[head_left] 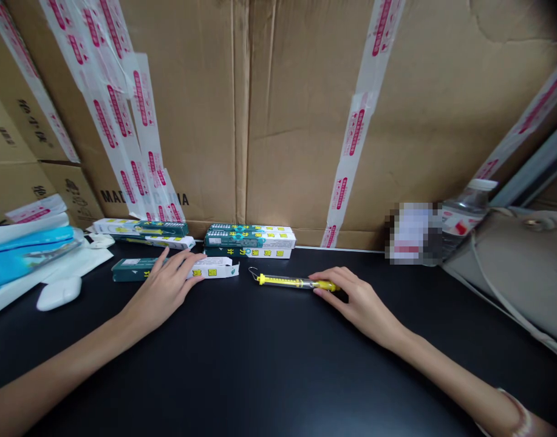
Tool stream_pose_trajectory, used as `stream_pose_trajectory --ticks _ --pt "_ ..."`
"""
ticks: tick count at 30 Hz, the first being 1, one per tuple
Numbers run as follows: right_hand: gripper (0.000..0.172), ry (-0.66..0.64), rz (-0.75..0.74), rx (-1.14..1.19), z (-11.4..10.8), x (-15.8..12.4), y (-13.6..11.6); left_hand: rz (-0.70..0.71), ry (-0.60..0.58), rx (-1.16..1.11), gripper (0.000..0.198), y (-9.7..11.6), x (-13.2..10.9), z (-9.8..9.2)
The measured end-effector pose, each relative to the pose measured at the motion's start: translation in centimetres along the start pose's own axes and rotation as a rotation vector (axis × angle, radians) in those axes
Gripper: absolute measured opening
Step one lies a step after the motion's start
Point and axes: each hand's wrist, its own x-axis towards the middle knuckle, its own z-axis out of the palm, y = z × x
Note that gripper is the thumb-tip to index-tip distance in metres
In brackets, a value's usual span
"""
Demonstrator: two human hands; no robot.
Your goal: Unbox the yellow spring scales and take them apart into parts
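A slim green and white spring scale box (214,267) lies on the black table in front of my left hand (171,280). The fingers of that hand reach over the box, with the thumb along its near side. To its right, a yellow and clear tubular spring scale (282,281) lies level, its wire hook toward the box's right end. My right hand (348,291) grips the scale's yellow right end between thumb and fingers. The box's right end looks open, though its inside cannot be made out.
Similar boxes are stacked behind at the centre (249,237) and left (162,229). At left are a white earbud case (59,294) and a blue packet (27,249). A plastic bottle (464,215) and beige bag (519,267) stand right. A taped cardboard wall (296,133) closes the back.
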Motion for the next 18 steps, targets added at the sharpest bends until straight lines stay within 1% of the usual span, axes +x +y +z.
stream_pose_trajectory --ticks 3,10,14,18 --pt "0.023 0.003 -0.015 -0.022 0.00 -0.03 0.03 0.009 -0.003 -0.011 0.047 -0.16 -0.05 0.15" --pt "0.028 0.012 -0.051 -0.042 0.01 -0.08 -0.30 0.006 -0.003 -0.012 0.056 -0.27 0.04 0.37" --pt "0.026 0.015 -0.058 -0.049 -0.06 -0.08 -0.55 0.004 -0.014 -0.004 0.058 -0.15 0.12 0.34" --pt "0.026 0.036 -0.051 -0.057 -0.05 -0.04 -0.54 0.013 0.009 0.007 0.057 -0.05 0.18 0.24"
